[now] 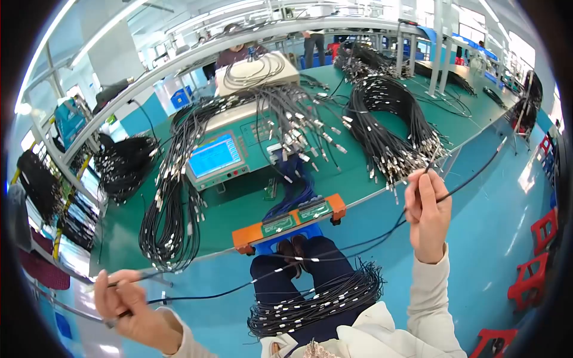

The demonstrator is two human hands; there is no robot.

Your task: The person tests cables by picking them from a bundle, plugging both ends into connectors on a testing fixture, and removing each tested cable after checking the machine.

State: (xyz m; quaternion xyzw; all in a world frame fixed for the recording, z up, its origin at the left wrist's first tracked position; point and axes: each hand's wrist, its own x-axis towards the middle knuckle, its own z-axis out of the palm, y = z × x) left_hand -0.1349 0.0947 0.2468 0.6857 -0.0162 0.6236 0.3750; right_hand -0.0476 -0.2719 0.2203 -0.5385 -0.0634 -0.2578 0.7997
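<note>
My left hand (pixel 132 310), at the lower left, is closed on a black cable (pixel 206 297) with small white labels. The cable sags over my lap toward my right side. My right hand (pixel 427 209) is raised past the table's front edge, thumb and fingers pinched on a black cable, one tip sticking up above them. Another length of cable (pixel 474 174) passes behind this hand and reaches up to the right. Whether both hands hold the same cable I cannot tell. Across my thighs lies a bundle of black cables (pixel 316 307) with white labels.
On the green table (pixel 239 224) stands a tester with a blue screen (pixel 215 156). An orange fixture with green circuit boards (pixel 289 224) sits at the front edge. Cable bundles (pixel 391 113) lie around it. Red stools (pixel 528 280) are at right. People are in the background.
</note>
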